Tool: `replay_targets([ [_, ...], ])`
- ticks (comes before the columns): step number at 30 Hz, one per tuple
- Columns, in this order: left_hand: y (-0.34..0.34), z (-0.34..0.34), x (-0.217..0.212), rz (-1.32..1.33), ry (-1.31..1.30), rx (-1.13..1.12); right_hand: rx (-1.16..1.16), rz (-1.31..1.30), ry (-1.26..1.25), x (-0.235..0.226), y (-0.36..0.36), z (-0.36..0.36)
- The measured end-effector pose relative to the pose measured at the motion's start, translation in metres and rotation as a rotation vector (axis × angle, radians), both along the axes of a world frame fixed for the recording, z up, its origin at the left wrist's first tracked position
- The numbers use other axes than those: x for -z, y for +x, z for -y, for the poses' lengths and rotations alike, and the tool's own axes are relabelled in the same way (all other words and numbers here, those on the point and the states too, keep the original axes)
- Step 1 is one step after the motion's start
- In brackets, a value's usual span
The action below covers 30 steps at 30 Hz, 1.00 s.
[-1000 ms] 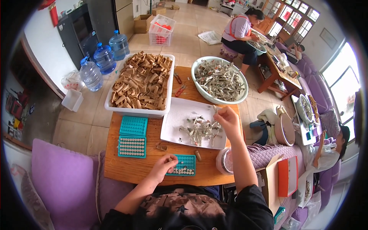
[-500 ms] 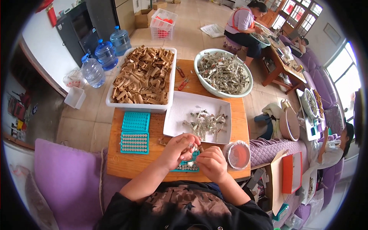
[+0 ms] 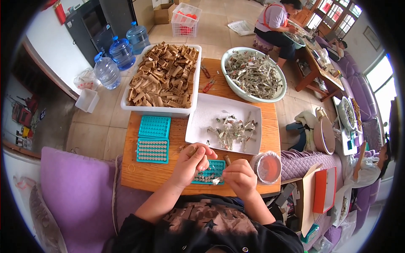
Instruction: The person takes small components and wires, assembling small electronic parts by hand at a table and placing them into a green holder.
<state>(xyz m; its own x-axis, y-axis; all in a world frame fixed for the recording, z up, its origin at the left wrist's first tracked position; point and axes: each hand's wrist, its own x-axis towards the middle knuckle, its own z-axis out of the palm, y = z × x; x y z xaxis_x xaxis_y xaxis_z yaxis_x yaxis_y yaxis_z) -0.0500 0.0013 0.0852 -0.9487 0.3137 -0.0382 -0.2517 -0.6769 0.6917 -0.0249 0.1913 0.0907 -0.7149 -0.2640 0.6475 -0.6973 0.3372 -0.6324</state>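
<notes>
My left hand (image 3: 193, 165) has its fingers curled in, above the near edge of the table; what it grips, if anything, is mostly hidden. To its right my right hand (image 3: 240, 178) pinches a small silvery part with thin pale wires (image 3: 217, 181). Beneath and between both hands lies a teal tray (image 3: 216, 165) with small round metal pieces in its holes, partly covered by my fingers. A brown piece (image 3: 228, 160) shows just behind my right hand. Farther off, a white shallow box (image 3: 198, 120) contains a loose heap of silvery wired parts (image 3: 232, 131).
A white tub (image 3: 196, 84) of brown plastic shells and a pale green basin (image 3: 283, 90) of silvery parts stand at the back. Red-handled tools (image 3: 208, 86) lie between them. Left is another teal tray (image 3: 152, 150); right, a round container (image 3: 268, 168). Other people sit at the far right.
My hands have moved apart; the right hand drew away to the right with the silvery part, uncovering more of the teal tray. The whole view has shifted slightly.
</notes>
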Motion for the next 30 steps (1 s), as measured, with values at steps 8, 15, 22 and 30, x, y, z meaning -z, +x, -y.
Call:
replay_targets([
  [8, -0.002, 0.006, 0.006, -0.254, -0.105, 0.128, -0.163, -0.056, 0.444, -0.024, 0.001, -0.016],
  [15, 0.003, -0.004, -0.004, -0.556, -0.237, 0.116, -0.132, 0.748, -0.397, -0.027, 0.012, 0.003],
  [22, 0.011, -0.012, 0.006, -0.452, -0.146, 0.095, -0.098, 0.592, -0.413, -0.01, 0.001, 0.03],
  [30, 0.012, -0.024, 0.008, -0.275, 0.039, -0.033, 0.039, 0.36, -0.27, -0.015, -0.002, 0.036],
])
